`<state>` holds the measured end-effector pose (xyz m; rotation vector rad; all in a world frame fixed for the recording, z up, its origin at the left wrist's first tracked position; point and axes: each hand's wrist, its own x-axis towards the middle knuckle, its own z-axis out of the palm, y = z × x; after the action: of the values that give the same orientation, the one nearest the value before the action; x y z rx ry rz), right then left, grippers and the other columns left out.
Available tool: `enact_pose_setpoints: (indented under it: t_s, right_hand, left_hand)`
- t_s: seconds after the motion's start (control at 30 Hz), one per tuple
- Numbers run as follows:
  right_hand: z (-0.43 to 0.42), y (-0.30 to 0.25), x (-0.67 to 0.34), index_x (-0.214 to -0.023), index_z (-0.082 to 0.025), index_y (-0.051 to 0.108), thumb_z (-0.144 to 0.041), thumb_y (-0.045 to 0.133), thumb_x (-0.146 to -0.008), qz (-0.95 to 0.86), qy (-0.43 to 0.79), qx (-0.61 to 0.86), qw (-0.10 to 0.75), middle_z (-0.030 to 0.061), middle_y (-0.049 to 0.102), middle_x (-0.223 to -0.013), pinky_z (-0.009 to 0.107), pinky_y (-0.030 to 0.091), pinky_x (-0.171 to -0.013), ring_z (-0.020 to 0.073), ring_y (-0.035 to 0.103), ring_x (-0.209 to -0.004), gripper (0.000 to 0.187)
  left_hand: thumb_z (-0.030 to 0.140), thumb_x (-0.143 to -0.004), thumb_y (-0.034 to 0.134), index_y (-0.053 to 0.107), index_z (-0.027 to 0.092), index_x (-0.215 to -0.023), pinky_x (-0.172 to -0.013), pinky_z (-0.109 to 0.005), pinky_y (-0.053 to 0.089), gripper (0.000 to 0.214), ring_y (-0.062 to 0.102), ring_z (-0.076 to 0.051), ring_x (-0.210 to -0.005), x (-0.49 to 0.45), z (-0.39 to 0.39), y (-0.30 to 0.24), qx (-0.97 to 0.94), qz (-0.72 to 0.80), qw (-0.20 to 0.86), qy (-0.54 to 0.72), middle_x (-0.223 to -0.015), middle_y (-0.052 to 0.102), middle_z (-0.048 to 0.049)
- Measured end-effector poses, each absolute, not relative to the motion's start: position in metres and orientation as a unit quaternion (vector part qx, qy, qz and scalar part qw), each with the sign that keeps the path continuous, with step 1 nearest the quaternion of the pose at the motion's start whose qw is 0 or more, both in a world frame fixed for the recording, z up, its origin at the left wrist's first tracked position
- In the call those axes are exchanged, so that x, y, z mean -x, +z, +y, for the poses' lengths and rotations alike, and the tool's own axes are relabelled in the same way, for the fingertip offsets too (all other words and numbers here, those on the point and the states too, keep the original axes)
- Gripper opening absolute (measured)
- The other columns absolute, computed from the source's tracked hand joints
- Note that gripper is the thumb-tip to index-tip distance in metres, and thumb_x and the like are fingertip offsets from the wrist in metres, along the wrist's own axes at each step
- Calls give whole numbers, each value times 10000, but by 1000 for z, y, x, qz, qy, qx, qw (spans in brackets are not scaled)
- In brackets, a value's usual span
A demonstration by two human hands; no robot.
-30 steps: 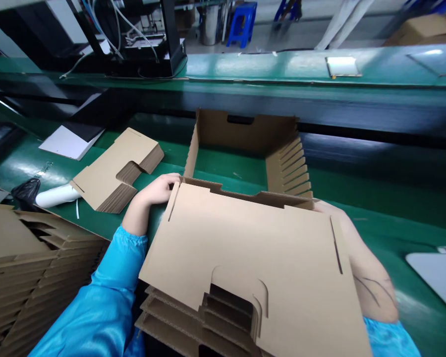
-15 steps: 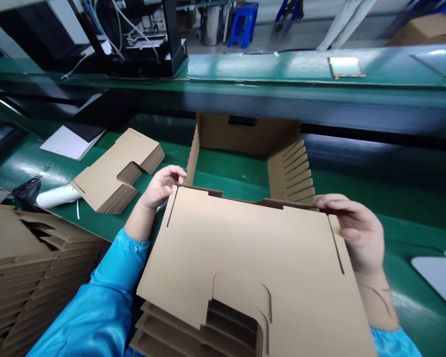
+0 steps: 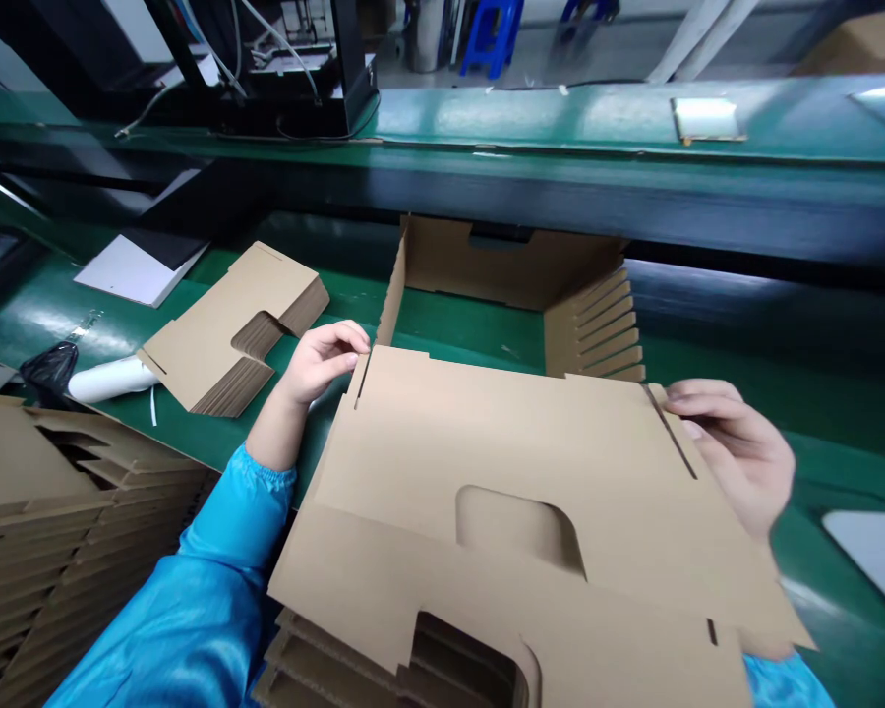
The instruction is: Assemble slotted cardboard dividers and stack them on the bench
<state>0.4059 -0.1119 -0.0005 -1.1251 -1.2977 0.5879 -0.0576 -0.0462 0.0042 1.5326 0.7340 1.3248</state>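
A flat brown cardboard sheet [image 3: 501,442] with a cut-out handle hole is lifted off a stack of the same sheets [image 3: 383,619] right in front of me. My left hand [image 3: 324,359] pinches the sheet's far left corner. On the far right corner my right hand [image 3: 737,452] grips the edge with its fingers curled. Behind the sheet stands an open cardboard frame [image 3: 508,265] with a slotted right wall [image 3: 597,324] on the green belt.
A second pile of cut cardboard pieces [image 3: 236,324] lies left on the green conveyor [image 3: 708,334]. Stacked sheets [image 3: 51,501] fill the lower left. A white roll [image 3: 107,379], white and black sheets [image 3: 137,270] and a black machine [image 3: 295,79] sit further left and behind.
The top sheet has slid forward and away from me, uncovering the sheet beneath. Both hands moved with it, keeping hold of its far corners.
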Motion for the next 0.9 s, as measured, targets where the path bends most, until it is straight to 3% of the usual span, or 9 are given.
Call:
enact_pose_setpoints:
  t_s: [0.2,0.33,0.53,0.6,0.73,0.9]
  right_hand:
    - [-112,3,-410,-857,-281,870,-514,986,-876,-627,260,431,594,100,734,-1006,407,604,-825,263,728,-952,262]
    - [-112,3,-407,-812,-275,863,-599,966,-889,-619,232,415,625,96,748,-872,423,599,-742,269,728,-822,348]
    - [-110,-3,-399,-731,-252,812,-700,1058,-665,-530,210,518,638,87,758,-760,411,590,-630,258,691,-669,516]
    - [-109,-5,-398,-747,-255,815,-743,1047,-657,-516,207,519,649,86,762,-754,416,591,-644,254,693,-664,548]
    - [-108,-5,-398,-758,-261,811,-686,1034,-733,-530,214,483,664,89,747,-772,418,586,-658,256,704,-694,481]
    - [-108,2,-398,-765,-250,839,-604,1003,-846,-560,230,467,645,106,754,-791,400,604,-668,265,729,-742,399]
  left_hand:
    - [438,-903,1013,880,227,-863,-818,-303,601,253,718,-158,-866,58,-45,6,-637,311,442,549,-977,784,-74]
    - [457,-876,1034,902,246,-837,-787,-308,612,252,740,-164,-832,55,-48,9,-634,338,422,553,-944,813,-74]
    - [587,-816,1048,856,210,-806,-713,-298,606,423,725,-164,-730,53,-43,4,-615,355,407,575,-820,802,-57]
    - [574,-803,1059,845,207,-848,-720,-287,604,428,725,-157,-735,54,-41,2,-613,351,417,572,-820,793,-47]
    - [548,-801,1064,827,205,-832,-796,-314,620,418,746,-182,-833,58,-39,1,-630,343,414,560,-848,789,-57]
    - [584,-797,1063,830,195,-803,-797,-339,625,454,740,-194,-814,59,-40,5,-640,347,418,543,-861,792,-81]
